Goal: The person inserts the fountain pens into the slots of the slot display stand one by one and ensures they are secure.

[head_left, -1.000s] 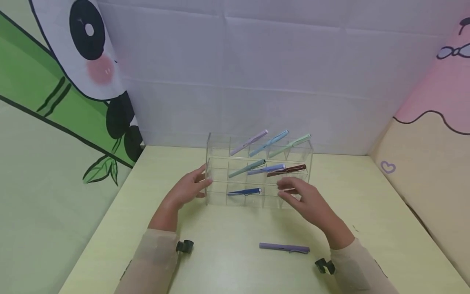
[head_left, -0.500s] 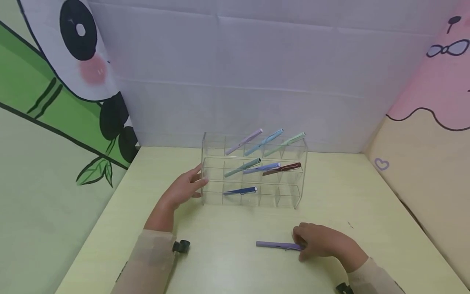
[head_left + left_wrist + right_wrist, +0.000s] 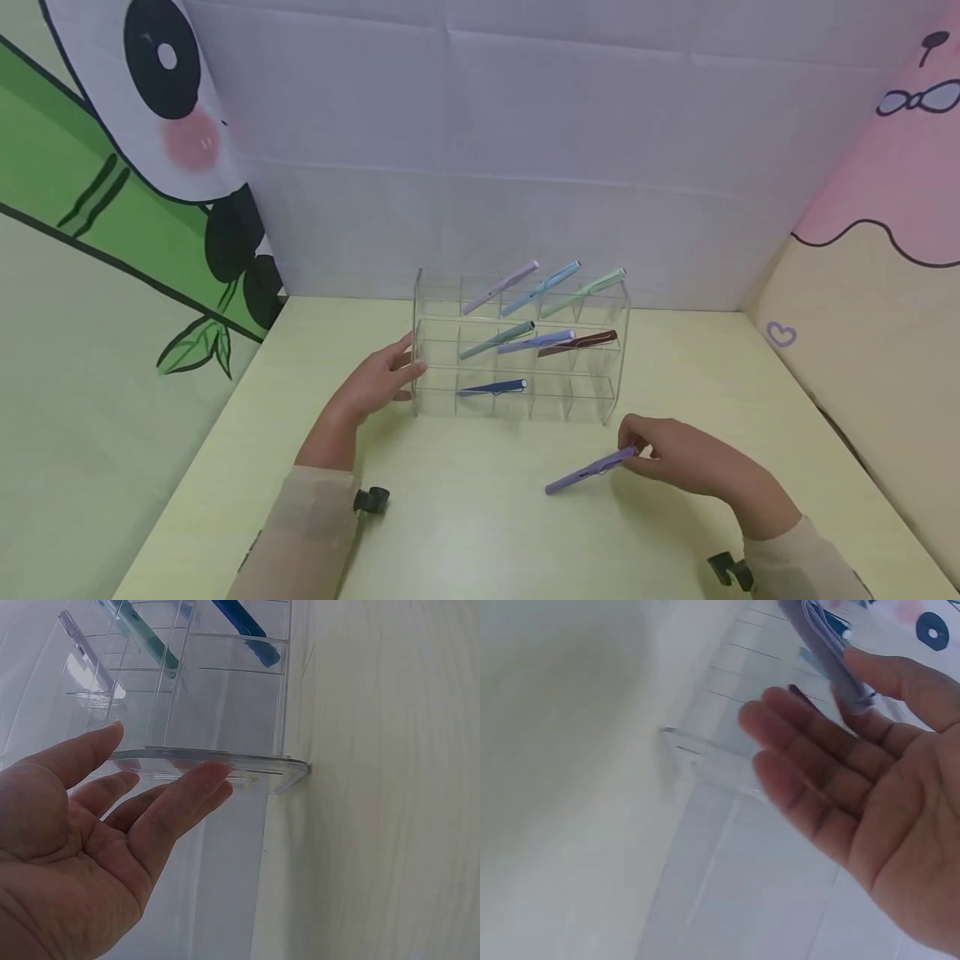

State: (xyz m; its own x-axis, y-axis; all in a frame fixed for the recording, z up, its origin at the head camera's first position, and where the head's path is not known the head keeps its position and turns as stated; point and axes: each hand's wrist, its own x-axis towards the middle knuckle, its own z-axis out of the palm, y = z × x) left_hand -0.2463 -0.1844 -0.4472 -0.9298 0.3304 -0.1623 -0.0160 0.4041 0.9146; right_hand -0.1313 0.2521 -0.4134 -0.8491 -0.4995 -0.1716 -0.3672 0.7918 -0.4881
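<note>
A purple pen (image 3: 590,471) is pinched by its clip end between the thumb and index finger of my right hand (image 3: 693,458). It slants, its other end pointing left and down, in front of the rack. In the right wrist view, the remaining fingers of the right hand (image 3: 862,772) spread apart from the pen (image 3: 825,652). My left hand (image 3: 372,385) rests at the left side of a clear acrylic pen rack (image 3: 437,380). In the left wrist view, fairly straight fingers of the left hand (image 3: 105,840) touch the rack's side panel (image 3: 225,759).
The rack's top tier bears lilac (image 3: 501,287), light blue (image 3: 542,288) and mint (image 3: 585,292) pens. Grey-green (image 3: 497,340), periwinkle (image 3: 536,342) and dark brown (image 3: 577,343) pens lie in the middle tier, a dark blue pen (image 3: 492,387) in the bottom. A white cloth backdrop (image 3: 465,167) hangs behind.
My right hand has come down from the rack to the purple pen on the table, taken hold of it and raised it. The left hand has stayed at the rack's side.
</note>
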